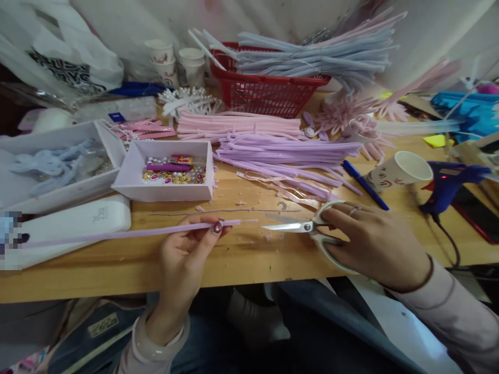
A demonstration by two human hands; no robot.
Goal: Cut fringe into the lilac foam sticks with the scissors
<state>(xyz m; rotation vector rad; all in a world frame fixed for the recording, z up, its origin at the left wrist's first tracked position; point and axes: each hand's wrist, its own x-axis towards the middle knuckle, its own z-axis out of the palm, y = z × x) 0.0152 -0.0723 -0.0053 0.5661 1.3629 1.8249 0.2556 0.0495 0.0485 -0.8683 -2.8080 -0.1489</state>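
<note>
My left hand (191,259) pinches a long lilac pipe cleaner (144,231) near its right end, between thumb and fingers. Past the fingertips, the stem's tip (249,221) narrows to a thin bare strand. In my right hand (370,239) is a pair of scissors (288,227), with fingers through the pale handles. Their blades are parted and point left at the strand, a small gap away from it. A thin stripped stem (222,212) lies on the table behind my left hand, with bits of fluff around it.
Lilac pipe cleaners (280,150) and pink ones (237,124) lie in bundles behind. A white box (163,195) holds beads and gems. Further back stands a red basket (268,96) of pale blue stems. At right are a blue pen (366,185), a paper cup (401,171) and a glue gun (448,182).
</note>
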